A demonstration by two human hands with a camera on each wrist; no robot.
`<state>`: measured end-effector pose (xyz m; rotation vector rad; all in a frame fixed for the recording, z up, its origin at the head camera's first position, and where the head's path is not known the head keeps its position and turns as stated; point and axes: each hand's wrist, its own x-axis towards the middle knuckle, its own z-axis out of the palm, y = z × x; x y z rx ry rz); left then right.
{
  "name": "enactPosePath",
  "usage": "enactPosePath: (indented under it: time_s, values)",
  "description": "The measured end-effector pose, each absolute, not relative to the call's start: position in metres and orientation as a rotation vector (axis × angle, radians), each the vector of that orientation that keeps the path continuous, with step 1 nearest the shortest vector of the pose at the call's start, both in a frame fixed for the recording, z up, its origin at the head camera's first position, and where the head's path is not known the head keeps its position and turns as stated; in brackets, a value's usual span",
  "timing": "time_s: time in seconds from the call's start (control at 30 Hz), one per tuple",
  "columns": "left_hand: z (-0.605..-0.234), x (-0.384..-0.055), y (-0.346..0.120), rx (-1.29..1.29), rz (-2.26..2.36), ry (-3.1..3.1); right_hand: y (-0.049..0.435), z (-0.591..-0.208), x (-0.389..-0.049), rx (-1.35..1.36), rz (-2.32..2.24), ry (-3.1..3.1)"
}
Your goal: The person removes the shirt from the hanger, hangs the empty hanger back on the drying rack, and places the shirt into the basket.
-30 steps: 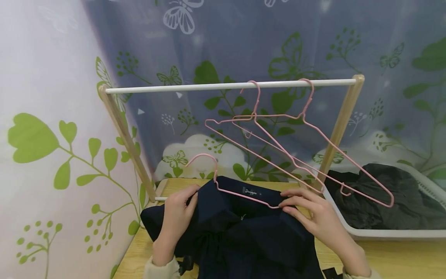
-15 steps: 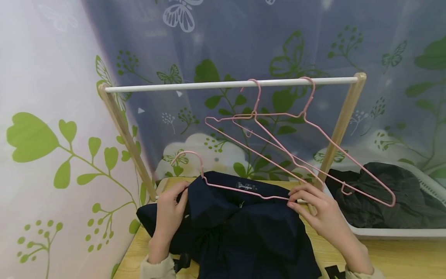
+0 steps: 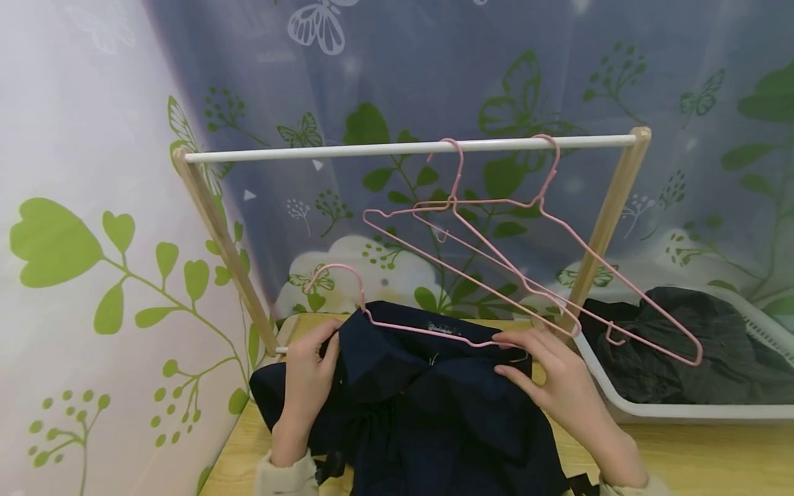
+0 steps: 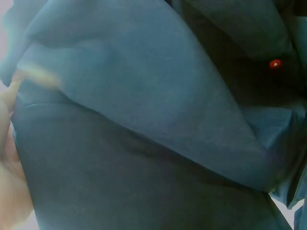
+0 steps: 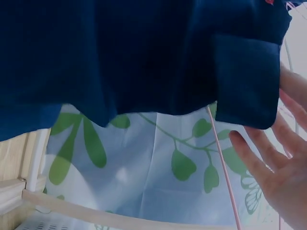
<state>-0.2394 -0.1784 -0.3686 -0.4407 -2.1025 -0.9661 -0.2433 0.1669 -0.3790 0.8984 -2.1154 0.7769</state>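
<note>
A navy collared shirt (image 3: 434, 413), with a label inside its neck, is raised in front of me in the head view. A pink clothes hanger (image 3: 422, 328) lies in its neck opening, hook up at the left. My left hand (image 3: 307, 379) pinches the shirt near the left shoulder; its fingertips are partly hidden by cloth. By the hanger's right end, my right hand (image 3: 552, 372) touches the collar with fingers extended and thumb apart. In the right wrist view, the thumb (image 5: 244, 148) stands clear of the collar flap (image 5: 247, 81), with other fingers behind it.
A wooden rack with a white rail (image 3: 347, 151) stands behind, two pink hangers (image 3: 457, 172) hooked on it. At right, a white basket (image 3: 695, 412) holds dark clothes (image 3: 676, 351). A wooden table (image 3: 701, 455) lies below; a patterned curtain (image 3: 397, 62) hangs behind.
The hanger and shirt shifted left, the hanger's right end first moving right with the right hand. Now the right hand has come back left and its thumb has spread from its fingers.
</note>
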Motion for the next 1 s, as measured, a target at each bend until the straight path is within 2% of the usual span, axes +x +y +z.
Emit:
enactPosePath:
  time_s: [0.63,1.0]
  values:
    - [-0.375,-0.244,-0.177,-0.505,-1.090,-2.039,0.169,-0.386,-0.246,0.934,0.983,-2.193]
    - [-0.372,-0.241,-0.171,-0.538,-0.964,-2.132,0.150,-0.381,-0.233,1.035,0.830,-2.012]
